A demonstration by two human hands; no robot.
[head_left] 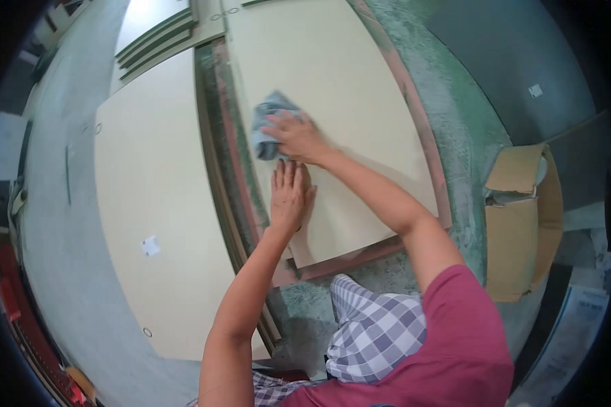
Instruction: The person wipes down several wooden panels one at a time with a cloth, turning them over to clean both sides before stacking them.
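Under my right hand [297, 137] is a crumpled grey-blue cloth [268, 117], pressed onto a cream-coloured panel [346, 88]. The fingers of that hand lie over the cloth's right side and look slightly blurred. My left hand [290, 197] rests flat near the panel's left edge, fingers stretched forward, just below the cloth and holding nothing. The panel lies on a reddish-pink board [339, 268] that shows around its edges.
To the left lies a second cream panel [156, 183] with a small white label [151, 245]. More panels are stacked [157, 37] at the far left. An open cardboard box [512, 251] stands on the right, near a dark grey sheet [516, 61].
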